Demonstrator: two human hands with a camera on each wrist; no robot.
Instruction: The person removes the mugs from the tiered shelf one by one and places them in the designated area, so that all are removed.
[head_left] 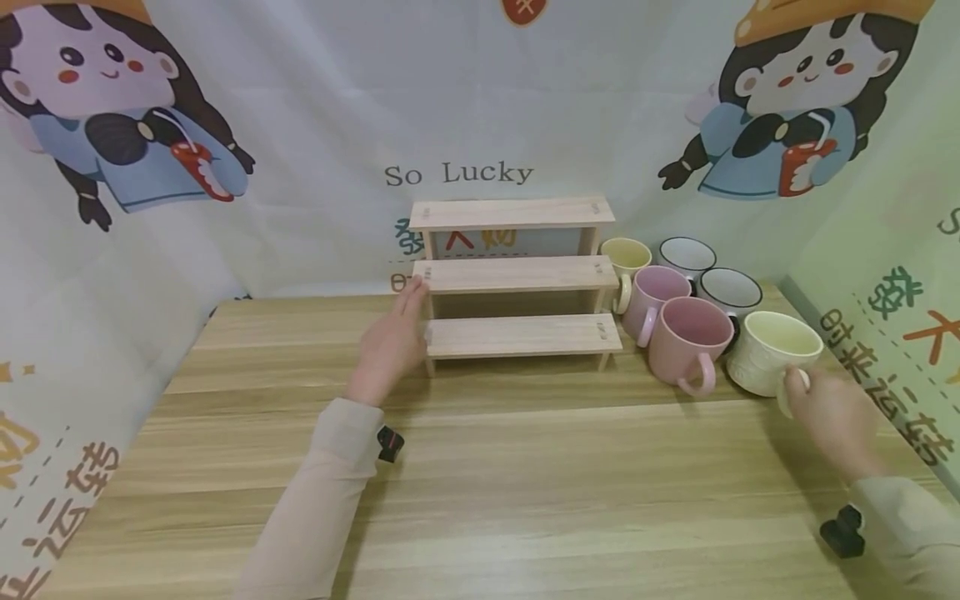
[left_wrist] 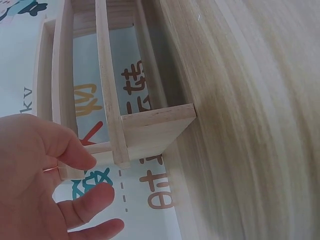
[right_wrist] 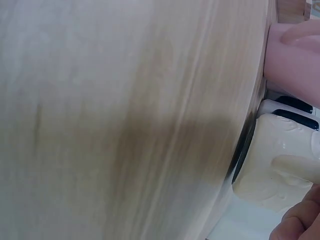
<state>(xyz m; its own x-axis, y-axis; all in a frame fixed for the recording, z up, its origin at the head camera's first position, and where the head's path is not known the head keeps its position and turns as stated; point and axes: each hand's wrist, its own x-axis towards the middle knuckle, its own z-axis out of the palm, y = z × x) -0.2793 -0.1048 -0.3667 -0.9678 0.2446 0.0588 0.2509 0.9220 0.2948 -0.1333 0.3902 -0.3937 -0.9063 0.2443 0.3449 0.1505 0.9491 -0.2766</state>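
A light wooden three-tier shelf (head_left: 517,337) stands against the back cloth. My left hand (head_left: 390,337) is at its left end, fingers touching the end of the middle tier; in the left wrist view, the loosely spread fingers of the left hand (left_wrist: 45,175) lie beside the boards. At the right, my right hand (head_left: 836,417) grips the handle of a cream mug (head_left: 772,354) with a raised pattern. In the right wrist view the curled fingers (right_wrist: 300,220) meet the mug's handle (right_wrist: 295,167). Whether the mug touches the table cannot be told.
Beside the cream mug stand a pink mug (head_left: 690,342), a lilac mug (head_left: 656,300), a yellow mug (head_left: 626,254) and two white mugs with dark rims, one behind (head_left: 686,254) the other (head_left: 731,290). Printed cloth walls (head_left: 322,108) enclose the wooden table (head_left: 525,500).
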